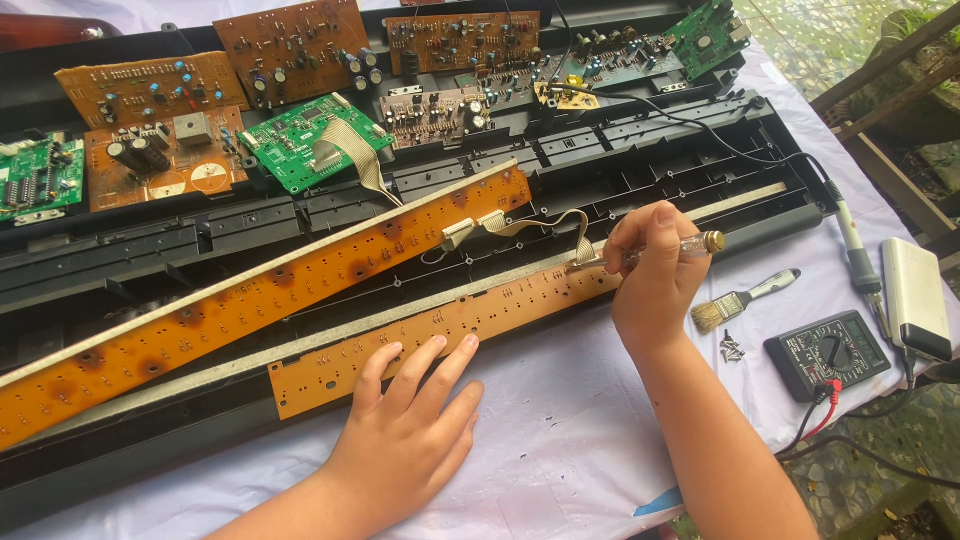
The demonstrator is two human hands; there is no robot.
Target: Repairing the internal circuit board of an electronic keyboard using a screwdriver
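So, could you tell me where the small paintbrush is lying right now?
In the head view, the paintbrush lies on the white cloth at the right, just right of the right hand, with the black multimeter to its lower right.

Paintbrush, multimeter and loose screws lie on cloth

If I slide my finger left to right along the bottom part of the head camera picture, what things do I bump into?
Left hand pressing the long orange circuit strip → right hand holding a clear-handled screwdriver → small paintbrush → black multimeter → white rectangular box.
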